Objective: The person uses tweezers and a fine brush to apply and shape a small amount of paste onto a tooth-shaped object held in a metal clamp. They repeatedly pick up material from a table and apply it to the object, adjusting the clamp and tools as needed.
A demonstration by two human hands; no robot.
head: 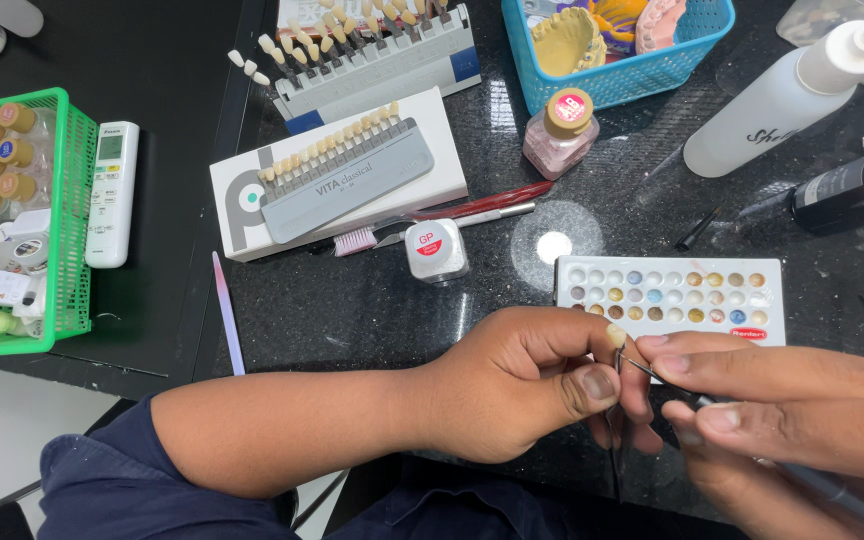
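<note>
The left hand (527,385) is pinching a small cream-coloured tooth-shaped crown (616,335) on a thin metal holder between thumb and curled fingers, low in the view just right of centre. The right hand (782,405), coming in from four o'clock, is closing its fingers round a slim dark-handled fine brush (664,378) whose tip is touching the crown's underside.

The crown is looking tiny, light, hard and glossy, so probably slippery and liable to chip if dropped; the safest hold is likely on the holder's shaft below it, keeping fingertips off the surface being brushed. The brush is looking stiff in the handle and soft at the tip, best held near the ferrule as now.

Just at twelve o'clock of the crown, a white rectangular palette with rows of small colour wells (670,292) is lying near the knuckles. A small white-capped jar (435,250) is sitting at ten o'clock, and beyond it a grey shade guide of tooth tabs on a white box (342,170). The black speckled countertop (372,300) is showing bare room to nine o'clock; its near edge is running right under both wrists.
</note>
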